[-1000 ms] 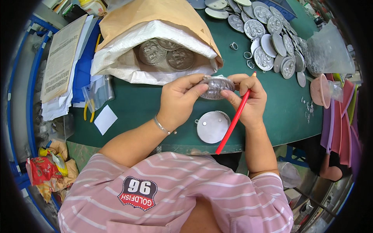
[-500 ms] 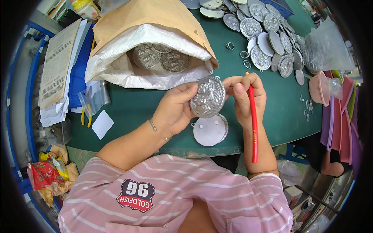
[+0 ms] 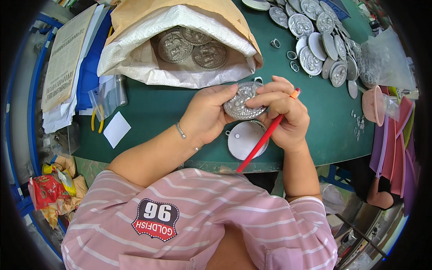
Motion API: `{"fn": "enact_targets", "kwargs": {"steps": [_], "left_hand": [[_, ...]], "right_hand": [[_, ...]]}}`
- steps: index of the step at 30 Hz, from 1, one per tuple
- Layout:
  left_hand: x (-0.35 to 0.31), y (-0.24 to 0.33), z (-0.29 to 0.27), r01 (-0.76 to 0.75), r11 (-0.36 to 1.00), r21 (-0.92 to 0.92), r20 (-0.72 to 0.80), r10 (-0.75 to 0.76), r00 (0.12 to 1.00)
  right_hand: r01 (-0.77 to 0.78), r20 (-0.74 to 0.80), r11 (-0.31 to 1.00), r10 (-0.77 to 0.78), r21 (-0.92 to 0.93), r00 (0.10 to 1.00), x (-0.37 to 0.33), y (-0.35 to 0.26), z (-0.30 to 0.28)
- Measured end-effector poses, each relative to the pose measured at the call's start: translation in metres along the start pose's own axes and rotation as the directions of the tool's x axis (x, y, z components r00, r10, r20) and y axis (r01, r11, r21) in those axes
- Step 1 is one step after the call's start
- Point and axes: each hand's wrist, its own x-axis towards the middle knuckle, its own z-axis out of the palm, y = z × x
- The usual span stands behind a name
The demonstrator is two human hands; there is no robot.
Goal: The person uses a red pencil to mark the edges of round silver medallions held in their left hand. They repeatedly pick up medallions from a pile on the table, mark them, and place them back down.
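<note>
Disc (image 3: 238, 143) of pale grey metal lies nearest the person's body, smooth back up, on the green worktop (image 3: 324, 121) close to its curved front edge. One small raised stud shows on it, and a loop juts from its rim at 10 o'clock.

Across its right side in this view slants the red pencil (image 3: 264, 139), long axis running from 7 to 1 o'clock; the right hand (image 3: 288, 119) holds it tucked among bent fingers.

Just beyond the disc, at its 12 o'clock, is the medallion (image 3: 240, 101), raised off the worktop and tilted, relief face up. The left hand (image 3: 204, 112) pinches its rim on the 9 o'clock side, thumb on top. The right hand's fingers reach in from 3 o'clock and touch the face; whether its thumb bears on the underside cannot be told. From the right hand the disc lies toward 8 o'clock, from the left toward 4, the right looking slightly nearer.

Farther off, between 10 and 11 o'clock from the medallion, gapes the white-lined bag (image 3: 211, 80) with similar medallions (image 3: 210, 55) inside. Loose rings (image 3: 292, 55) sit between 1 and 2 o'clock, the heap of medallions (image 3: 310, 60) at 2.
</note>
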Motion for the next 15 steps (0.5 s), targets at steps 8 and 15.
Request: {"fn": "enact_targets", "kwargs": {"steps": [8,15], "left_hand": [[0.000,-0.001,0.007,0.087,0.995,0.041,0.040,-0.088,0.995],[-0.003,-0.002,0.014,-0.084,0.982,0.168,0.048,0.077,0.996]], "right_hand": [[-0.277,-0.270,0.913,0.360,0.299,0.893,-0.007,0.004,-0.001],[-0.237,-0.267,0.904,0.341,0.354,0.901,-0.008,0.008,0.000]]}}
